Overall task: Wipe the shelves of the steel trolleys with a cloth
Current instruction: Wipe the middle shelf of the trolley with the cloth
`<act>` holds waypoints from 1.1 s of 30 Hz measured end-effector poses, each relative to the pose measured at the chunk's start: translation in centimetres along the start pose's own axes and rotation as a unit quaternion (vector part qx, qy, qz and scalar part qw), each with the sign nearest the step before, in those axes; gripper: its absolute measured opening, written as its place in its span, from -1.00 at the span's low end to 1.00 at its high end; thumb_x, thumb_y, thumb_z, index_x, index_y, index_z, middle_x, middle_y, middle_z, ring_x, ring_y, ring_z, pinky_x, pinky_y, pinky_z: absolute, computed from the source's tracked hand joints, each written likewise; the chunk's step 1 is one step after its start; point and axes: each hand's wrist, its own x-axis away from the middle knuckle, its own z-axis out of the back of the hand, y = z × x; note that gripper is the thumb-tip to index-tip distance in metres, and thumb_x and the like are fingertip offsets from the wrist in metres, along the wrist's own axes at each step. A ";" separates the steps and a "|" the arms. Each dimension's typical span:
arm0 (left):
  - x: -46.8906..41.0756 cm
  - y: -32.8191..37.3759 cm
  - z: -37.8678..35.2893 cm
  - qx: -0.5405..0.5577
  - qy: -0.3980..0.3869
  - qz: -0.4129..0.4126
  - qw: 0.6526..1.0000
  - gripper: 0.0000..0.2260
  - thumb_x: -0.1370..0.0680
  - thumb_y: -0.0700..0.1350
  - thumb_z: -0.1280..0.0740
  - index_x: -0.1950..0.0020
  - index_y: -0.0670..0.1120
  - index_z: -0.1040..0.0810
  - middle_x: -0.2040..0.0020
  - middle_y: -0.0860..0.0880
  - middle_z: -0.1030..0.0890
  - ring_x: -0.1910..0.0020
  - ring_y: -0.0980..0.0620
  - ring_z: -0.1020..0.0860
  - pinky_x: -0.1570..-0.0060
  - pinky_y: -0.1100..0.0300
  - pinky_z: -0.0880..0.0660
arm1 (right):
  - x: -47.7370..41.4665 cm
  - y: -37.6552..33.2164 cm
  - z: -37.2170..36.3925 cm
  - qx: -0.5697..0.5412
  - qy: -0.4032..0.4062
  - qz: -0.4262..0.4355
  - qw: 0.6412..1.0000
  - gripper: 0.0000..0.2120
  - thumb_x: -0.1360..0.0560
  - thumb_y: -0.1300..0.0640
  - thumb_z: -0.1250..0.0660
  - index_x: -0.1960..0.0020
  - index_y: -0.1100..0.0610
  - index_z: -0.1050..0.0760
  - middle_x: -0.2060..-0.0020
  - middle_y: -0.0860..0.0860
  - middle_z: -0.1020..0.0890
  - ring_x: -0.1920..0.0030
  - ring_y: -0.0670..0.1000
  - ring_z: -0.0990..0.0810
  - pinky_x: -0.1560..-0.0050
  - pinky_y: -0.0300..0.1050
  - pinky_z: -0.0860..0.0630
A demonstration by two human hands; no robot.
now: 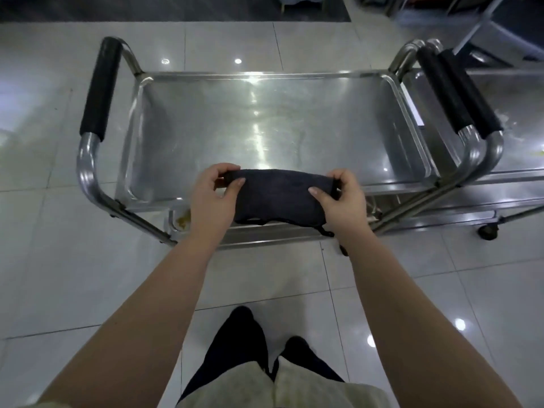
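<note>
Both hands are out front here, and the dark cloth point(273, 195) is being held stretched between them. The left hand point(210, 198) is pinching one end, thumb on the near face and fingers curling over the top edge; the right hand point(343, 201) is doing the same at the other end. So the cloth's long axis is running side to side, parallel to the near rim of the trolley's top shelf point(265, 128).

That is the relation to watch. The shelf is lying straight ahead of the hands and a little below them, its length matching the cloth's, with the cloth hanging over the near rim. Whether the lower edge is brushing the steel is hard to judge from this angle.

Neither hand is looking nearer than the other; they are sitting level, either side of the shelf's middle. The coming move is likely calling for a lowering forward onto the steel.

A second trolley point(506, 175) is standing just beside on the right, and a yellowish smear point(183, 220) is showing on the lower shelf under the left hand.
</note>
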 end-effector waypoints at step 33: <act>4.8 -27.6 -34.1 -0.064 -0.210 0.199 0.955 -0.86 -0.41 -0.15 -0.53 0.21 0.00 -0.59 0.17 -0.08 -0.68 0.20 0.04 -0.63 0.12 0.22 -0.52 | -14.2 36.4 7.8 0.131 0.106 -0.057 0.984 -0.85 -0.54 0.24 -0.35 -0.10 0.16 -0.48 0.10 -0.06 -0.55 0.06 -0.05 -0.48 0.11 -0.33 -0.30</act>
